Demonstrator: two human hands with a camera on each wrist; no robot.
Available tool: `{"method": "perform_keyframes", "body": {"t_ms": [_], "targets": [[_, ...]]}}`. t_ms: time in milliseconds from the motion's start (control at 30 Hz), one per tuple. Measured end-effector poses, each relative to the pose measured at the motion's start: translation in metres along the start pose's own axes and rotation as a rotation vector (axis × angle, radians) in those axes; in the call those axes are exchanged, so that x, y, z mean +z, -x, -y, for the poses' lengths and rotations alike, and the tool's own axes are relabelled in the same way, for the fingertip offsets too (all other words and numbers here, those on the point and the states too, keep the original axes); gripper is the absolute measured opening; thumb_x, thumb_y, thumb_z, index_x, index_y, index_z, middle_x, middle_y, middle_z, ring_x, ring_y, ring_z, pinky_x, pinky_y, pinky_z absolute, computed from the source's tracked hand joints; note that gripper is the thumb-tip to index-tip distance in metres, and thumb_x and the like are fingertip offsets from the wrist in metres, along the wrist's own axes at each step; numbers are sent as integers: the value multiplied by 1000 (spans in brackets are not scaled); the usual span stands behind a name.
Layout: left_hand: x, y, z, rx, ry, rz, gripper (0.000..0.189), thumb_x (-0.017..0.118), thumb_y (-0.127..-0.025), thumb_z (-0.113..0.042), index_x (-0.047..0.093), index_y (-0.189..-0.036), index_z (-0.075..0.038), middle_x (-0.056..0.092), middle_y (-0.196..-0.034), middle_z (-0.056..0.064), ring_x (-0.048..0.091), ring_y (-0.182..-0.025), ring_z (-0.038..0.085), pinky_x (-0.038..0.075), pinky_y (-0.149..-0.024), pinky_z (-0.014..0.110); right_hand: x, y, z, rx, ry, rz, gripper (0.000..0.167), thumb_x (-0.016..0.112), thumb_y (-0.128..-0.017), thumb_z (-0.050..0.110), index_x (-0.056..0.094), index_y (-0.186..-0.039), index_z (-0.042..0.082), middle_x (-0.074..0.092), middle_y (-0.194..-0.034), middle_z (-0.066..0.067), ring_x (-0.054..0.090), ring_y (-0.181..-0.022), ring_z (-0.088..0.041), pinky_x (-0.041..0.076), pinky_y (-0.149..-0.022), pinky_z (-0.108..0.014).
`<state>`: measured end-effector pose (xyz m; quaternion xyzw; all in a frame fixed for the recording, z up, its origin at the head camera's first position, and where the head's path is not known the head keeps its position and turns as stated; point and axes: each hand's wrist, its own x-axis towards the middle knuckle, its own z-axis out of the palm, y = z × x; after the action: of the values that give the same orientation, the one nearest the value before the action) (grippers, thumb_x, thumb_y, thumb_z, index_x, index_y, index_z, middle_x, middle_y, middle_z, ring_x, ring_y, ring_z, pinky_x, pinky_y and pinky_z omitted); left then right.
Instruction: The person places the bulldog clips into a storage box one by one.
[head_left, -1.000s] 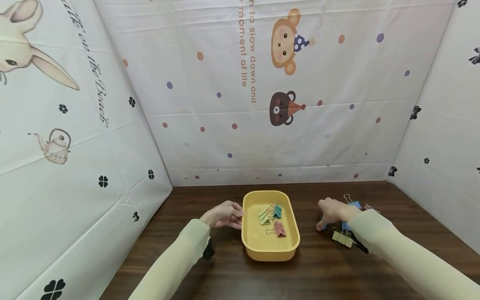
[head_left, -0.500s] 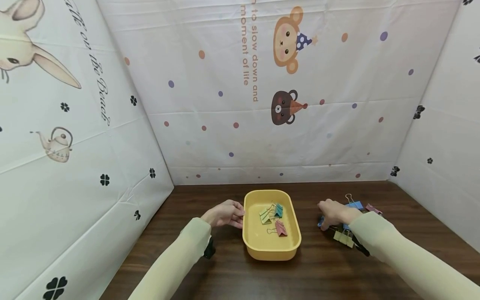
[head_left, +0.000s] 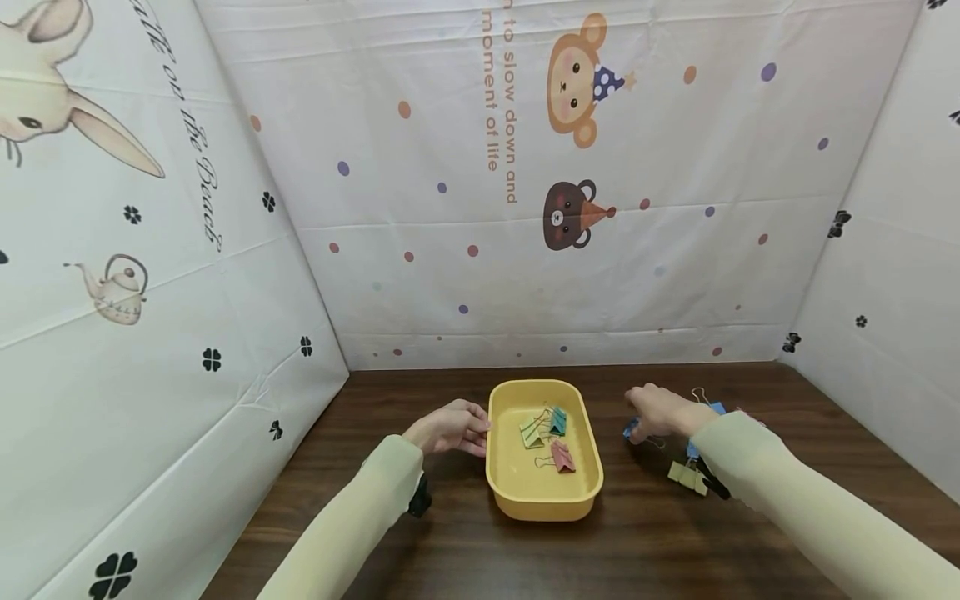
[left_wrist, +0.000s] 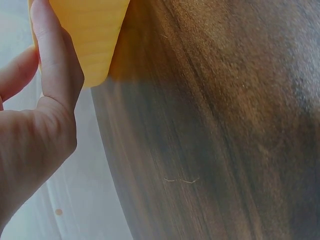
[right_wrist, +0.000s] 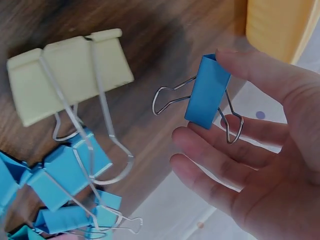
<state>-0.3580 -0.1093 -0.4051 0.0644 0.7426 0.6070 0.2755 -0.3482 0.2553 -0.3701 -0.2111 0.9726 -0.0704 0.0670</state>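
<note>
My right hand [head_left: 662, 410] pinches a blue binder clip [right_wrist: 207, 92] between thumb and fingers, its wire handles sticking out on both sides. In the head view most of that clip is hidden under the hand. Behind it lies the pile, with a large pale yellow binder clip [right_wrist: 70, 75] and several blue binder clips [right_wrist: 70, 170], partly covered by the right forearm. With its fingers against the left wall of a yellow tray [head_left: 543, 504], my left hand [head_left: 450, 427] stays beside it. Inside the tray lie a yellow-green clip [head_left: 532, 433], a teal clip [head_left: 558, 421] and a pink clip [head_left: 562, 457].
The dark wooden table [head_left: 480, 558] carries everything. White printed sheets [head_left: 420, 283] stand as walls at the back, left and right. Between the tray and the right hand is a strip of bare tabletop.
My right hand has moved slightly left and away from the pile, bringing the blue binder clip with it. The left hand and the tray have kept their places.
</note>
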Motion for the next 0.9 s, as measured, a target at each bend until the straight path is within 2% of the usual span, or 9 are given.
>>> {"method": "perform_keyframes", "body": {"t_ms": [100,200,333,433,567,700,900], "targets": [[0,0,-1,-5,7,0,27,48,-98,-3,45,-119,13,60,-83,12,62,-66,17,60,-64,30,-5,-2,3,-13,-1,-20,65,82,-74,20,54,-122,-13,60,-116,-30,62,-97,-37,55,-79,-46],[1,1,-2,-9,11,0,24,48,-98,-3,47,-117,12,60,-83,11,62,-66,17,60,-64,30,-11,-4,7,-19,-5,-34,66,82,-74,20,54,-123,-13,61,-113,-28,63,-88,-30,55,-75,-42],[1,1,-2,-9,11,1,26,48,-98,-3,45,-119,12,60,-81,10,62,-66,17,60,-64,30,-20,-7,14,-30,-37,-48,62,79,-77,19,53,-124,-12,65,-89,-15,54,-65,-16,47,-63,-32],[1,2,-2,-10,13,0,28,49,-98,-3,44,-121,13,60,-80,10,62,-66,17,60,-63,30,-27,-9,20,-43,-52,-68,56,77,-77,18,55,-121,-10,60,-74,-5,50,-56,-12,42,-60,-28],[2,1,-2,-8,17,-1,24,49,-98,-3,45,-117,11,60,-79,10,62,-65,17,60,-62,29,-32,-11,27,-49,-61,-87,54,76,-78,19,55,-119,-9,61,-74,-4,53,-55,-12,44,-58,-27],[1,1,-1,-9,22,-1,12,49,-97,-2,50,-107,5,60,-79,10,62,-66,17,60,-62,29,-33,-15,34,-48,-64,-92,54,74,-78,19,55,-121,-8,59,-77,-6,52,-58,-13,41,-54,-26],[0,1,-2,-13,15,-2,19,49,-98,-3,48,-113,8,60,-80,10,63,-67,17,60,-65,31,-38,-19,42,-52,-37,-120,49,70,-74,16,57,-117,-5,55,-82,-9,46,-61,-16,36,-54,-28]]}}
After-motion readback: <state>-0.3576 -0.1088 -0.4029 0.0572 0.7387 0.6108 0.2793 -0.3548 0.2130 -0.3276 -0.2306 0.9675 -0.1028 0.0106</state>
